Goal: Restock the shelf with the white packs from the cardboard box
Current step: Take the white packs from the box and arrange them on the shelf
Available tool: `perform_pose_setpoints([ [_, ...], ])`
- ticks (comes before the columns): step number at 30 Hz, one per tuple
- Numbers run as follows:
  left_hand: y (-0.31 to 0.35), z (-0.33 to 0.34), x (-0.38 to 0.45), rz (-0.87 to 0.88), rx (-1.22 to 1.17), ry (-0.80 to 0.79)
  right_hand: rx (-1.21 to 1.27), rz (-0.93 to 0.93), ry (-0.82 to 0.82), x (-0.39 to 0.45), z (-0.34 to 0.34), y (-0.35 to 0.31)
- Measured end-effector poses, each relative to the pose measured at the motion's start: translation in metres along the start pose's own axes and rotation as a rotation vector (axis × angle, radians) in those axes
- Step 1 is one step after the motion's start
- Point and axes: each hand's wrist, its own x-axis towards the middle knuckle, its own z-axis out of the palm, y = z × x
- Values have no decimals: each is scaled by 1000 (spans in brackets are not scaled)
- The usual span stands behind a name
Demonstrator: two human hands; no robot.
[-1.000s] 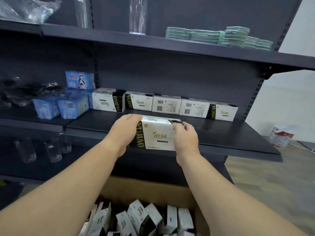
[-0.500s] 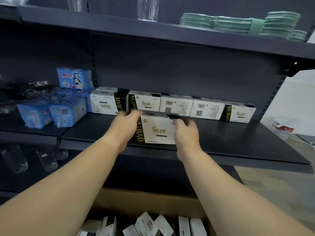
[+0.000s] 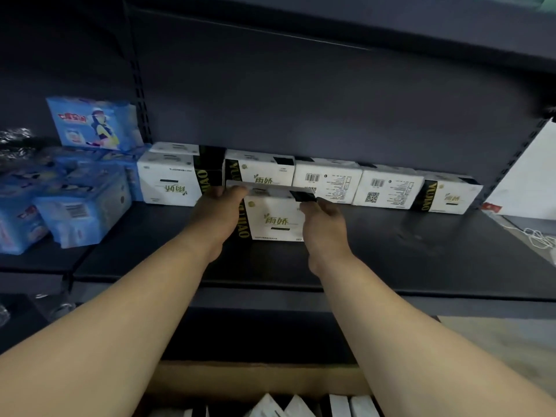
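Note:
A white pack with a black and green band (image 3: 275,219) stands on the dark shelf (image 3: 406,251), held between both hands. My left hand (image 3: 218,215) grips its left end and my right hand (image 3: 323,224) grips its right end. Behind it a row of several white packs (image 3: 328,180) lines the back of the shelf. The cardboard box (image 3: 255,377) sits below the shelf at the bottom edge, with more white packs (image 3: 270,406) showing in it.
Blue packs (image 3: 81,212) lie stacked on the left of the shelf, one (image 3: 93,123) upright at the back. The upper shelf (image 3: 331,34) overhangs close above. A slotted upright (image 3: 137,76) divides the bays. Floor and a white cable (image 3: 538,236) show at right.
Both hands have moved the held pack from the shelf's front edge further back towards the row. The camera has moved closer and lower under the upper shelf.

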Motion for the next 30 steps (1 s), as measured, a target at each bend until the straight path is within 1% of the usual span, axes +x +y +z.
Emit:
perform_pose_setpoints([
  [8,3,-4,33,20,22,-11,-11,6,9,22,24,-5],
  [15,6,-6,52,54,13,58,14,18,22,41,42,-9],
  [18,4,-6,60,54,25,40,28,24,24,48,46,-11],
  [21,2,-5,68,63,25,56,43,40,20,53,49,-12],
  [25,0,-4,75,82,75,32,36,47,16,63,54,-11],
  [30,-2,-2,80,91,57,31,16,39,20,74,60,-5],
])
